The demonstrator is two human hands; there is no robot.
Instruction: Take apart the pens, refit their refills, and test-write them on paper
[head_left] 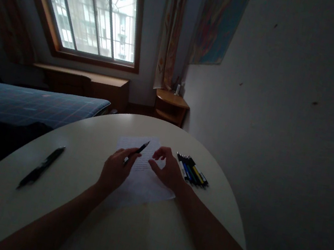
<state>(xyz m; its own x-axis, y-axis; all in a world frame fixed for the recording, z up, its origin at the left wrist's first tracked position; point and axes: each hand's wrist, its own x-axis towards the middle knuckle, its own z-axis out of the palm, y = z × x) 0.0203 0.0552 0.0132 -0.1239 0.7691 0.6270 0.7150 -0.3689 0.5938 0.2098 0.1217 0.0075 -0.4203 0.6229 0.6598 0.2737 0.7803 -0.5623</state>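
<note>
Between the fingers and thumb of my left hand is a dark pen, its tip pointing up and to the right. Just right of the pen, my right hand hovers with thumb and curled fingers apart and nothing between them. Beneath both hands lies a white sheet of paper with lines of writing on its upper part. Close to the right wrist, several pens with black, blue, yellow and white parts lie side by side in a row.
A long dark object, its kind unclear, lies on the left of the round white table. Beyond the table's left edge is a bed with a plaid cover. A wall rises close on the right. A wooden corner shelf stands behind.
</note>
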